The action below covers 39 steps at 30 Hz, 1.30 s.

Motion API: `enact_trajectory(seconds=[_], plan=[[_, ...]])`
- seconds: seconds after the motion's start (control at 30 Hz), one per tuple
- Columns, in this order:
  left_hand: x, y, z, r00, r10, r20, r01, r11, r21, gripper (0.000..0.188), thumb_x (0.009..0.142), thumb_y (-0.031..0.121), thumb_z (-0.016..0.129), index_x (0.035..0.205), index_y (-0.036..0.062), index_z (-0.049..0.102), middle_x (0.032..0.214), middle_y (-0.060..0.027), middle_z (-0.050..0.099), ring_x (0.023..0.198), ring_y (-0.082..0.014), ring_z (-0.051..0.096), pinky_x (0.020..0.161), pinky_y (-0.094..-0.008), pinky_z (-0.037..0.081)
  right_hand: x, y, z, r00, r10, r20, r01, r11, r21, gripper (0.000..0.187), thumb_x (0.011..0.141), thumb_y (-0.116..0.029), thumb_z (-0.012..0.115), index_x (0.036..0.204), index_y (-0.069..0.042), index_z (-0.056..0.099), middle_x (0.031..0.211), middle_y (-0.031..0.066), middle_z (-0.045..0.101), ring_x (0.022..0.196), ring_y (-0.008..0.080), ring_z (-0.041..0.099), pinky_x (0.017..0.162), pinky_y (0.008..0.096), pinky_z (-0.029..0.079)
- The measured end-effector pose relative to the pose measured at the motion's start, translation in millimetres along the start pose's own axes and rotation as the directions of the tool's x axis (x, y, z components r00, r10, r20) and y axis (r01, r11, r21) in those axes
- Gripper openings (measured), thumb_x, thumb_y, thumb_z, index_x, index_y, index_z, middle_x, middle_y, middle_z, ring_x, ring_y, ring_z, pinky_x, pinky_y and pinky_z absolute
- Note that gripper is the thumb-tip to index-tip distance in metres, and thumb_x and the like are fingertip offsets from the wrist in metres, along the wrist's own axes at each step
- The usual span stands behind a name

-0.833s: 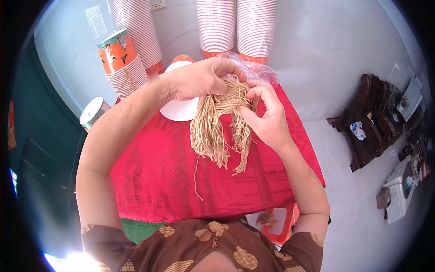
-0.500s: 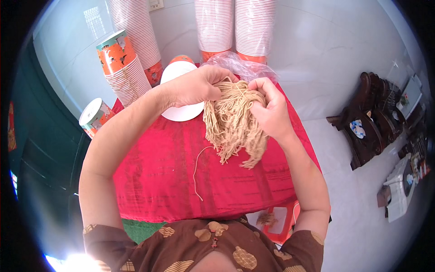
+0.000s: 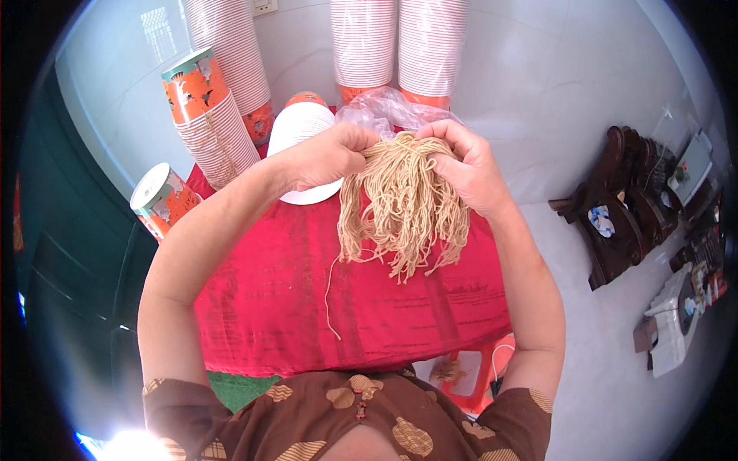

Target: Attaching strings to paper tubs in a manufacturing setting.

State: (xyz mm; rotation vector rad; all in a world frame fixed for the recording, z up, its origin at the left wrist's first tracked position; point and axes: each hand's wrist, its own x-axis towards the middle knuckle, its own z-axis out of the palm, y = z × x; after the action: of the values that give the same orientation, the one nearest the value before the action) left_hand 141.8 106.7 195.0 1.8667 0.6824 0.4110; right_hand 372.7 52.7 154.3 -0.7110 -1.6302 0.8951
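A thick bunch of tan strings [image 3: 403, 203] hangs between my hands over the red-covered table [image 3: 269, 307]. My left hand [image 3: 330, 156] is closed on its upper left side, thumb and fingers pinching the strands. On the upper right, my right hand [image 3: 467, 163] grips the bunch between thumb and fingers. The loose ends fan out downward, and one single string [image 3: 329, 303] trails from the lower left onto the cloth. Just behind my left hand lies a row of nested white paper cups [image 3: 298, 127] on its side, partly covered by the hand.
Tall stacks of paper cups [image 3: 363, 42] in clear plastic stand against the wall. A crumpled plastic bag [image 3: 392, 107] lies before them. At the left are a shorter cup stack [image 3: 211, 127] and a tipped orange cup [image 3: 165, 198]. Dark carved wooden furniture [image 3: 626, 207] stands right.
My hands have moved slightly apart, and the bunch of strings has spread wider between them. My left hand has shifted a little to the left.
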Motion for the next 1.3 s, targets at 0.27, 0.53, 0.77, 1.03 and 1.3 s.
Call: enact_trajectory(seconds=[0.27,0.53,0.77,1.03,1.3], plan=[[4,-15,4,1.000,0.001,-0.002,-0.001,0.992,-0.129,0.030,0.075,-0.008,0.051,0.102,-0.0047,0.063,0.090,-0.0039,0.063,0.088,-0.0118,0.060,0.083,-0.0243,0.045,4,-12,0,0.999,-0.051,-0.016,0.051,0.998,-0.024,0.026,0.084,0.005,0.053,0.109,0.002,0.061,0.096,0.0019,0.065,0.084,0.0067,0.060,0.073,0.0233,0.051],[-14,-51,-3,0.966,-0.152,-0.208,0.043,0.892,-0.450,0.027,0.080,-0.008,0.048,0.106,-0.0070,0.054,0.085,-0.0110,0.060,0.067,-0.0184,0.064,0.059,-0.0298,0.056,-8,-7,-21,0.971,-0.144,-0.192,0.186,0.957,0.223,0.020,0.092,0.001,0.053,0.112,-0.001,0.057,0.101,0.0018,0.063,0.087,0.0068,0.060,0.079,0.0229,0.051],[-39,-82,-5,0.980,-0.138,-0.142,0.050,0.868,-0.493,0.018,0.081,-0.004,0.056,0.099,-0.0003,0.058,0.083,-0.0051,0.061,0.063,-0.0108,0.057,0.050,-0.0231,0.044,-12,-3,-34,0.957,-0.150,-0.247,0.223,0.926,0.304,0.019,0.094,0.002,0.050,0.112,0.001,0.055,0.100,0.0039,0.064,0.086,0.0077,0.062,0.077,0.0219,0.053],[-46,-114,7,0.989,-0.146,-0.034,0.129,0.945,-0.299,0.007,0.083,-0.001,0.060,0.091,0.0002,0.061,0.082,-0.0095,0.066,0.059,-0.0142,0.063,0.054,-0.0289,0.055,-8,-17,-34,0.890,-0.174,-0.422,0.321,0.896,0.307,0.016,0.096,-0.001,0.050,0.111,0.000,0.056,0.100,0.0038,0.063,0.085,0.0074,0.061,0.073,0.0216,0.053],[-32,-70,47,0.673,0.692,-0.261,-0.398,0.637,0.660,0.022,0.081,-0.003,0.060,0.102,0.0005,0.057,0.103,-0.0106,0.060,0.096,-0.0227,0.057,0.087,-0.0350,0.046,-9,-32,-25,0.976,-0.153,-0.155,0.164,0.985,0.062,0.018,0.094,-0.001,0.055,0.111,0.000,0.057,0.101,0.0021,0.063,0.088,0.0066,0.060,0.079,0.0214,0.050]])
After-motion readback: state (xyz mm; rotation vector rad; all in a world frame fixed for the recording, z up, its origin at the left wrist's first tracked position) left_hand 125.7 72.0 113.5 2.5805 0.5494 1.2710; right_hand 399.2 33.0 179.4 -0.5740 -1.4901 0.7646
